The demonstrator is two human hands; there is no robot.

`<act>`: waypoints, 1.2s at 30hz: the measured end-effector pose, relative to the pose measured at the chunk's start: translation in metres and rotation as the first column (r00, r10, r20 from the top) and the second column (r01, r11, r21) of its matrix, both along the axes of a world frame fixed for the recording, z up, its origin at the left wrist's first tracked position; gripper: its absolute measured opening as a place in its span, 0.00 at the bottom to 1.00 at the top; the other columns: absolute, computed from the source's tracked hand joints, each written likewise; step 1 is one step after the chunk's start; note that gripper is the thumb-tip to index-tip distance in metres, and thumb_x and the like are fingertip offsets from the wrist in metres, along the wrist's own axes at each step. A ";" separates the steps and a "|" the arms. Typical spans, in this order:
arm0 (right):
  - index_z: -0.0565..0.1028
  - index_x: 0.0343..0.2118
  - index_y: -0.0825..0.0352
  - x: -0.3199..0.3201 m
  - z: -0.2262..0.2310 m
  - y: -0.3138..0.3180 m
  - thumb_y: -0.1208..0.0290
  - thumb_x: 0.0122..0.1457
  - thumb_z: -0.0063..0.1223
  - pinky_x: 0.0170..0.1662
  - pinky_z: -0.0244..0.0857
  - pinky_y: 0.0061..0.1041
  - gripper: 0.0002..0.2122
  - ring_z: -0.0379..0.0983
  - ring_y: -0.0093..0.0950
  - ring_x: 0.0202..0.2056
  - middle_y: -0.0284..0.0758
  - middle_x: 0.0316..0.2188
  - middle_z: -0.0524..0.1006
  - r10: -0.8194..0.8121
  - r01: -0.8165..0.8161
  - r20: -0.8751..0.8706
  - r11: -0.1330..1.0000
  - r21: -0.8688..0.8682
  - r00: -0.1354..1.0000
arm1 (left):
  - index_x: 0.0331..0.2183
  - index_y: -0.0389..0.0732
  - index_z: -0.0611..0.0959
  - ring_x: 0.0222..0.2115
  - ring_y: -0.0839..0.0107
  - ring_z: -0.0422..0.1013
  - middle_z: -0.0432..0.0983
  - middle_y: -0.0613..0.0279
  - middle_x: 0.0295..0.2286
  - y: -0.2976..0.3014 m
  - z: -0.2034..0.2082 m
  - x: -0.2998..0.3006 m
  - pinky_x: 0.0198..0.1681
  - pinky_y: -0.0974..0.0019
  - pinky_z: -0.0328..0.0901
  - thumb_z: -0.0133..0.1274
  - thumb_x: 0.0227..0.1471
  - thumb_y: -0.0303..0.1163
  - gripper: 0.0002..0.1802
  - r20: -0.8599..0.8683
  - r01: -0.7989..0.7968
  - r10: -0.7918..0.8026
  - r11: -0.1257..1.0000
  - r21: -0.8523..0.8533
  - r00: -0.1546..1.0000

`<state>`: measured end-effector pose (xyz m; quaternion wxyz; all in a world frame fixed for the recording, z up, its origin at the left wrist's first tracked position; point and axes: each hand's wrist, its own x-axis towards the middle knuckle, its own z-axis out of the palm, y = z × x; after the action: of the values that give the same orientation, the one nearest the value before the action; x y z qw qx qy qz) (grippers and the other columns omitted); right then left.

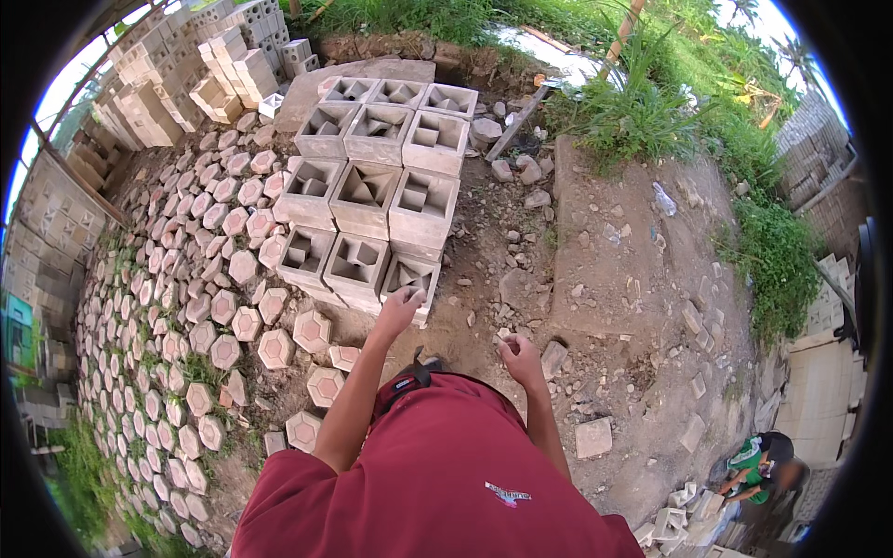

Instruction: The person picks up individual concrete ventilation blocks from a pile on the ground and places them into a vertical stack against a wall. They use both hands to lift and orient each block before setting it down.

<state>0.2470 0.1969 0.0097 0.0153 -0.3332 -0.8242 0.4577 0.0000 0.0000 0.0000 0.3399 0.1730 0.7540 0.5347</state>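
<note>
My left hand is at the near edge of a stack of hollow concrete blocks. Its fingers are curled in front of the closest block, and whether they touch its rim I cannot tell. To the right, above the dirt, my right hand has its fingers drawn together. A small pale bit shows at those fingertips, too small to name. The blocks stand in stepped rows of square openings with angled partitions inside. Several grey stones lie on the ground near my right hand.
Hexagonal pavers with pinkish centres spread across the left ground. More blocks are piled at the far left. A wooden stake leans by rubble beyond the stack. At the lower right, a person in green crouches beside broken pale pieces.
</note>
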 end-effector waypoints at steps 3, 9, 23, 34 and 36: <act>0.73 0.40 0.69 -0.087 0.010 0.041 0.58 0.53 0.55 0.39 0.68 0.30 0.18 0.76 0.33 0.33 0.41 0.29 0.78 -0.069 0.063 -0.116 0.996 -0.057 0.991 | 0.41 0.36 0.77 0.35 0.78 0.71 0.77 0.64 0.33 0.054 0.044 -0.065 0.37 0.74 0.63 0.48 0.57 0.42 0.19 -0.015 -0.031 0.032 0.997 0.074 0.999; 0.70 0.43 0.71 -0.220 -0.012 0.124 0.60 0.53 0.56 0.37 0.67 0.28 0.21 0.75 0.31 0.31 0.39 0.28 0.77 0.103 -0.111 -0.070 0.987 -0.118 0.992 | 0.47 0.37 0.72 0.42 0.73 0.68 0.73 0.60 0.41 0.113 0.023 -0.120 0.42 0.63 0.62 0.49 0.56 0.44 0.23 0.312 -0.276 0.224 0.952 0.132 0.923; 0.35 0.60 0.68 -0.503 -0.084 0.262 0.59 0.49 0.64 0.40 0.70 0.52 0.49 0.60 0.53 0.52 0.61 0.53 0.54 0.265 0.084 0.354 0.684 -0.725 0.897 | 0.61 0.40 0.47 0.61 0.46 0.41 0.39 0.51 0.62 0.242 -0.097 -0.248 0.55 0.33 0.48 0.56 0.48 0.50 0.50 0.714 -0.801 0.660 0.547 -0.243 0.234; 0.58 0.53 0.63 -0.546 -0.153 0.249 0.73 0.52 0.58 0.42 0.68 0.58 0.26 0.67 0.47 0.47 0.44 0.49 0.66 0.279 0.248 0.448 0.539 -0.805 0.849 | 0.58 0.44 0.56 0.55 0.49 0.56 0.61 0.51 0.54 0.277 -0.131 -0.257 0.50 0.35 0.54 0.58 0.47 0.44 0.42 0.580 -0.869 0.809 0.218 -0.444 -0.094; 0.60 0.52 0.63 -0.546 -0.157 0.249 0.78 0.50 0.56 0.42 0.67 0.60 0.26 0.67 0.47 0.47 0.44 0.47 0.67 0.279 0.290 0.470 0.502 -0.815 0.837 | 0.57 0.44 0.58 0.54 0.51 0.58 0.62 0.51 0.53 0.274 -0.141 -0.261 0.50 0.38 0.55 0.57 0.48 0.45 0.40 0.520 -0.902 0.847 0.135 -0.410 -0.110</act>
<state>-0.2987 0.4462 -0.1471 -0.3871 -0.4138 -0.4493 0.6907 -0.2606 0.2744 -0.1412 0.1340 -0.5549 0.4751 0.6697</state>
